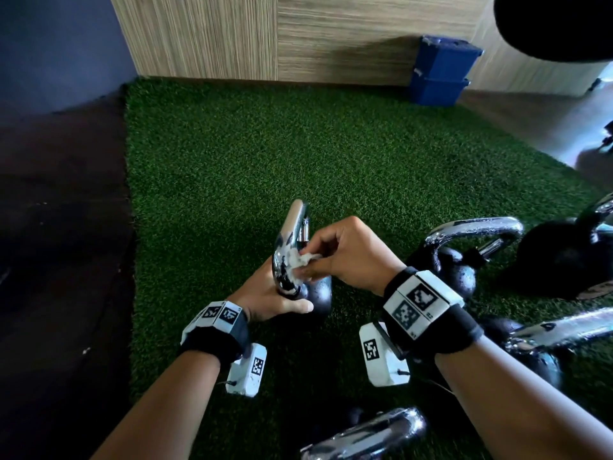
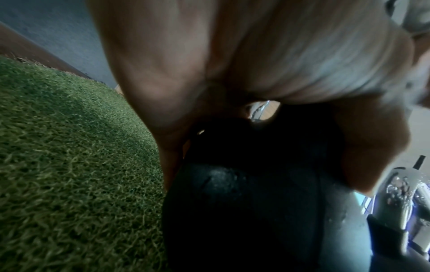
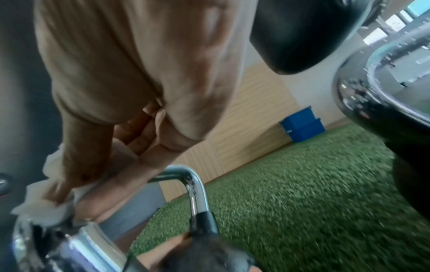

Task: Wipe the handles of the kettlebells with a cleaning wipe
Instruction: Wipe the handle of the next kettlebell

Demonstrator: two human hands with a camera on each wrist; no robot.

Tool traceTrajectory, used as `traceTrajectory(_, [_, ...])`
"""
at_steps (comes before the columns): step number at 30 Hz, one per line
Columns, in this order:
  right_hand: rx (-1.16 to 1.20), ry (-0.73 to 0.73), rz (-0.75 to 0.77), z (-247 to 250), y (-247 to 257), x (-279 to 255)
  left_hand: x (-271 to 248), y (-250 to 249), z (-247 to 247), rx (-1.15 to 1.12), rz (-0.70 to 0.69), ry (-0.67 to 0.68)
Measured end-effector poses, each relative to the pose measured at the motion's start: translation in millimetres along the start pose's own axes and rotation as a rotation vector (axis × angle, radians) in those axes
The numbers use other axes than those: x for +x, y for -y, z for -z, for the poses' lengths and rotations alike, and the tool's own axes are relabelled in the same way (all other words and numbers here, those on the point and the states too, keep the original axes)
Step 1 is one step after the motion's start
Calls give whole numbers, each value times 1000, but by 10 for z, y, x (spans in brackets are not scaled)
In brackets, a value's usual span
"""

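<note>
Two hands are working on one kettlebell (image 1: 316, 293) standing on the turf (image 1: 331, 161). The left hand (image 1: 265, 297) is lying against the black bell below the chrome handle (image 1: 290, 240), thumb stretched flat toward the right, fingers reaching under the handle's near leg; whether they are curling round it cannot be told. The right hand (image 1: 348, 254) is arching in from the right, wrist raised, fingers bent and pinching a crumpled white wipe (image 1: 300, 265) against the handle's lower curve. More kettlebells (image 1: 464, 254) are sitting on the turf to the right.
</note>
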State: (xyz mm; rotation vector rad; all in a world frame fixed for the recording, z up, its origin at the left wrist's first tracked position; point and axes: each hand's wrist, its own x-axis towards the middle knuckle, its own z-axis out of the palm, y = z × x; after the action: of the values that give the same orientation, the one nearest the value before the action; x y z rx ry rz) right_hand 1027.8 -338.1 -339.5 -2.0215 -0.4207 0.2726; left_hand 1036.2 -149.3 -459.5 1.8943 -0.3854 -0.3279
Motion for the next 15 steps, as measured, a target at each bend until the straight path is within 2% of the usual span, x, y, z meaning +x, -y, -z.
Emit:
traceTrajectory(2, [6, 36, -48, -40, -43, -2, -22, 5, 6, -35, 6, 4])
traceTrajectory(10, [-261, 25, -20, -128, -185, -12, -44, 31, -11, -37, -29, 14])
traceTrajectory(15, [-479, 69, 115, -178, -168, -16, -72, -21, -5, -3, -42, 62])
